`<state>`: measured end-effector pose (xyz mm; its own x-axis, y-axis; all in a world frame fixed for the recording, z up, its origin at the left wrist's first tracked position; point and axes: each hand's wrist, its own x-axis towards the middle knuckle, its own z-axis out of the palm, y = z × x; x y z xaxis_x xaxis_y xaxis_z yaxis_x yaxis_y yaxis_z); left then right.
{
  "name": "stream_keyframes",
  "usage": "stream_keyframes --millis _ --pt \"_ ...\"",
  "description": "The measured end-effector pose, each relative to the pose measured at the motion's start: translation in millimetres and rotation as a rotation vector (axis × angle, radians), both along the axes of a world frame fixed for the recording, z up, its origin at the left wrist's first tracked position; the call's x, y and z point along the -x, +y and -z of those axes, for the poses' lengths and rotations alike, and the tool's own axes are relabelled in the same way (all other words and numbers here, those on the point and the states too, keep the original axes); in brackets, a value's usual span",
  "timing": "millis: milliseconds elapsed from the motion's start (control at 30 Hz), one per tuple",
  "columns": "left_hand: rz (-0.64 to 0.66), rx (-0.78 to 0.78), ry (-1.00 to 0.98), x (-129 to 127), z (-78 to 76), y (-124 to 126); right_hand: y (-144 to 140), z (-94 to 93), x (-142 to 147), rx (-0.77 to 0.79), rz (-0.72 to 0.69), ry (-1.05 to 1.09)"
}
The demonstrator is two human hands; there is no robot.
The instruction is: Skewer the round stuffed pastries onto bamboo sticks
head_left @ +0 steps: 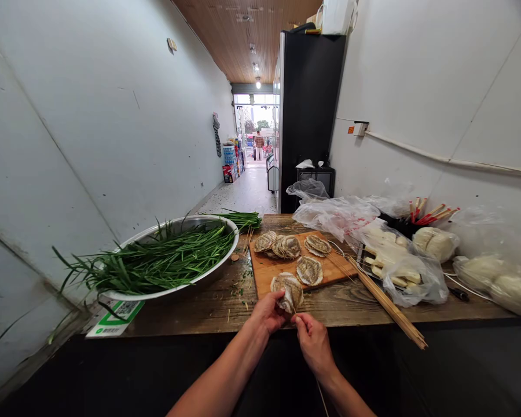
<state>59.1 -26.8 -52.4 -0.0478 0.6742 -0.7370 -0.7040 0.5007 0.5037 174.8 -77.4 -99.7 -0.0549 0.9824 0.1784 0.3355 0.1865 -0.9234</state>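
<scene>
I note a worn wooden table (208, 310) along the wall. Directly on it: a metal basin (200, 278) of green chives at left, a wooden cutting board (269, 272) at centre, a bundle of bamboo skewers (388, 304) to its right, and plastic bags (412, 278) holding what appear to be pale food pieces.

Even, soft light, bright glare from far doorway (256, 130), fisheye-bent edges

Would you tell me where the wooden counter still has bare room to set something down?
Bare wood shows between the metal basin of chives and the cutting board, and along the front edge left of the left hand. The right side is crowded with plastic bags and bamboo skewers.
</scene>
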Motion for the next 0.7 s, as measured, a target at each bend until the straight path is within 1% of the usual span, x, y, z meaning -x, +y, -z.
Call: stream_keyframes --millis 167,467,600,700 --pt "0.010 0.007 -0.008 -0.5 -2.1 -0.8 3.0 -2.1 -1.7 0.033 -0.008 -0.068" --pt "-0.007 0.024 -0.037 -0.8 -4.1 -0.2 11.1 -5.1 -2.2 0.062 -0.022 -0.100" --pt "-0.015 0.018 -0.065 -0.8 -3.4 1.2 10.9 -6.3 -3.6 0.002 -0.036 -0.117" --pt "-0.017 -0.034 -0.126 -0.4 -3.4 2.1 4.8 -5.8 -4.4 -0.044 -0.070 -0.125"
